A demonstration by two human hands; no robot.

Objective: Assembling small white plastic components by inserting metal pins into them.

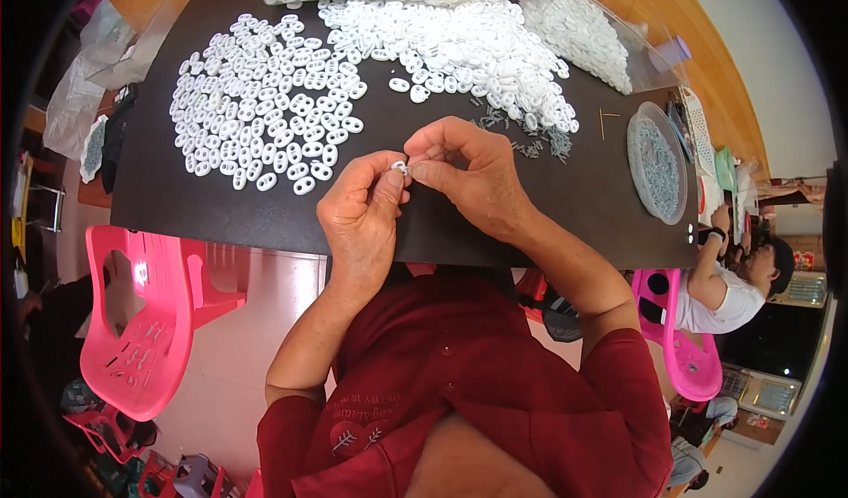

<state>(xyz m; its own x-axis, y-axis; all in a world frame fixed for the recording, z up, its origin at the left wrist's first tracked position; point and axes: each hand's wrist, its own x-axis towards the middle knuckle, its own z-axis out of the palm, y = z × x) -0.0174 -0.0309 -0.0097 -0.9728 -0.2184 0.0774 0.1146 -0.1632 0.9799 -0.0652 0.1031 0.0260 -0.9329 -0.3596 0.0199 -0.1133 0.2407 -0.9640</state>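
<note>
Over the near middle of the dark table (265, 224), my left hand (360, 202) pinches a small white plastic piece (399, 167) between thumb and fingers. My right hand (477, 175) is closed in a pinch against the same piece; whether its fingertips also hold something tiny is hidden. To the left spreads a group of white oval pieces with two dark openings each (265, 100). A dense heap of white pieces (459, 38) lies beyond my hands, with a few single ones at its near edge. Small grey pins (552, 143) are scattered just right of it.
A round clear tub (658, 167) of grey pins stands at the table's right edge. Clear bins of white pieces (574, 34) stand at the far side. Pink chairs (146, 321) flank the table. Another person (738, 277) sits at the right.
</note>
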